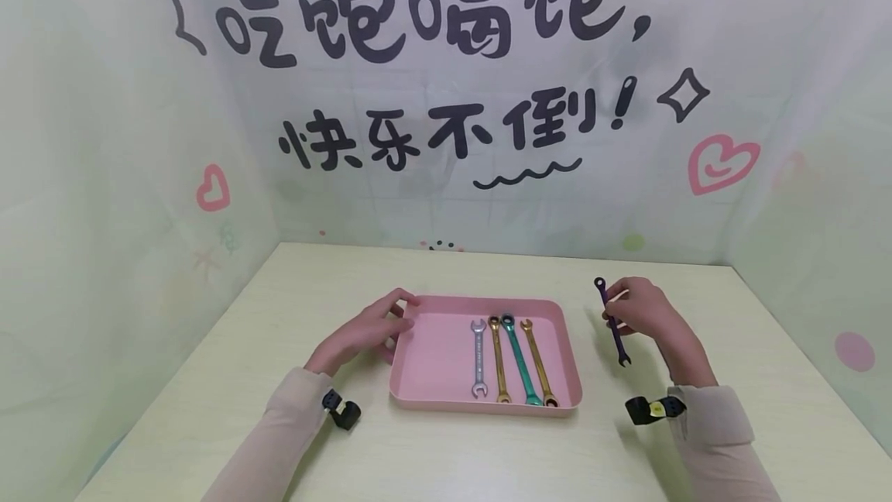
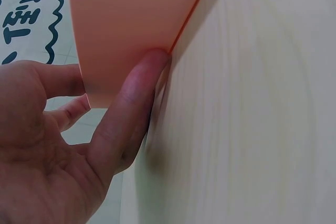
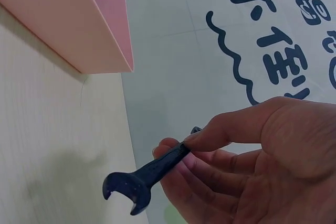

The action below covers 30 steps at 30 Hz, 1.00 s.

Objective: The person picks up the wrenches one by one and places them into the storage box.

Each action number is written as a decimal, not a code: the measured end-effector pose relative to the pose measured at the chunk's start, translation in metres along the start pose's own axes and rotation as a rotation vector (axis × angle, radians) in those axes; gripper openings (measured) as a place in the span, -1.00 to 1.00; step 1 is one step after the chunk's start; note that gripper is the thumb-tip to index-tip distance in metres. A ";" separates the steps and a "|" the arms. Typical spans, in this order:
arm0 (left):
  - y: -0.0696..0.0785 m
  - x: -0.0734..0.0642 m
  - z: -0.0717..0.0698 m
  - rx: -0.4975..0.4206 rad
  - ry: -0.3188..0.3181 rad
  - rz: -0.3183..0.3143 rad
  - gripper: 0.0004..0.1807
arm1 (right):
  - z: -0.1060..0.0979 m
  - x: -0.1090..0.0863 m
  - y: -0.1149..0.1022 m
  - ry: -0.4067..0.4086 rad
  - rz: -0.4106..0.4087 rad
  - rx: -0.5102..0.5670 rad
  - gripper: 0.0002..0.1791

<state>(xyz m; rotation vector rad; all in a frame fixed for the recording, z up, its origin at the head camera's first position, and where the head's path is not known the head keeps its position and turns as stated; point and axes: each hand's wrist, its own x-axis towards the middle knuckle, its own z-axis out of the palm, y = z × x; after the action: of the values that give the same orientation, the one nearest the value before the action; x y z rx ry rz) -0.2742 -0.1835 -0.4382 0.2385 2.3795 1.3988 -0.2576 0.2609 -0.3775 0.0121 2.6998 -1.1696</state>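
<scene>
A pink tray (image 1: 432,355) lies on the table with several wrenches in its right half: a silver open-end wrench (image 1: 479,359), a gold wrench (image 1: 498,359), a green wrench (image 1: 519,355) and another gold wrench (image 1: 538,359). My left hand (image 1: 365,331) grips the tray's left side near the far corner; in the left wrist view its fingers and thumb lie against the pink wall (image 2: 126,19). To the right of the tray, my right hand (image 1: 641,307) pinches a dark purple wrench (image 1: 616,335) by its middle, above the table. Its open end (image 3: 128,187) points toward the wrist camera.
The pale wooden table (image 1: 488,455) ends at a hanging white cloth (image 1: 390,208) with dark lettering, which also closes off both sides. Black wrist cameras sit on the left cuff (image 1: 296,392) and the right cuff (image 1: 714,413).
</scene>
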 end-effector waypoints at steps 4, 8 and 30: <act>-0.001 0.000 0.001 -0.007 0.004 -0.005 -0.55 | 0.001 -0.001 -0.001 -0.004 -0.011 0.006 -0.57; -0.001 0.001 0.002 -0.009 0.004 -0.011 -0.56 | 0.003 -0.002 -0.003 -0.016 -0.030 0.017 -0.56; 0.001 -0.001 0.000 -0.003 -0.003 0.000 -0.55 | 0.005 -0.002 -0.010 -0.010 -0.074 0.017 -0.58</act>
<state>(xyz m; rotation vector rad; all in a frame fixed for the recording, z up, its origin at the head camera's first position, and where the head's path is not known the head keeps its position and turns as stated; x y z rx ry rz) -0.2730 -0.1830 -0.4370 0.2396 2.3750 1.4011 -0.2554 0.2504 -0.3735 -0.0918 2.7029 -1.2093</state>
